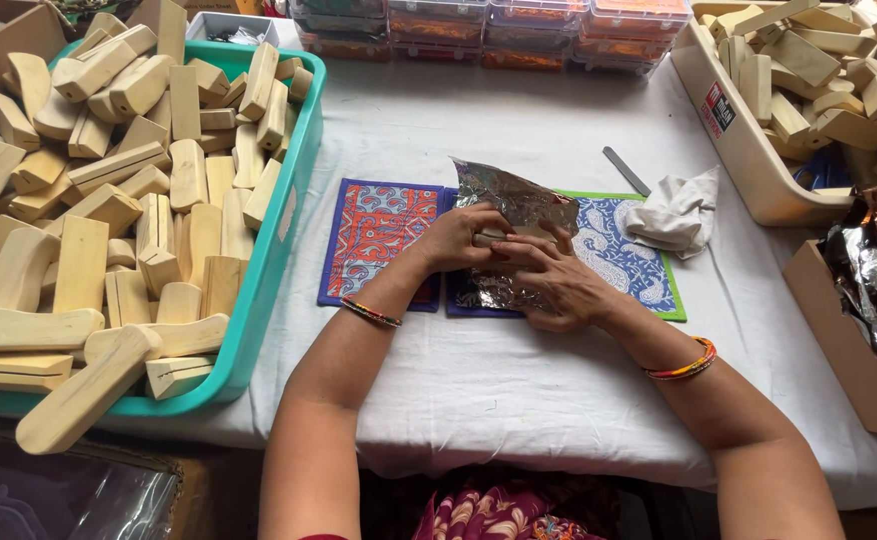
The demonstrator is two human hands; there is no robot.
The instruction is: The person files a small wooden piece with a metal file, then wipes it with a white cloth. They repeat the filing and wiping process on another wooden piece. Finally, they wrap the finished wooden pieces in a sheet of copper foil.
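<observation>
Looking down, we see our left hand (455, 238) and right hand (548, 282) meeting at the table's centre, fingers curled over a crinkled sheet of silver foil (518, 200) — possibly wrapped round a wooden block (503, 240), mostly hidden. The foil's long axis runs near to far, resting on patterned cloth mats (378, 235). Bare white tablecloth (518, 380) lies near us — a teal tray (278, 250) crowds the left.
</observation>
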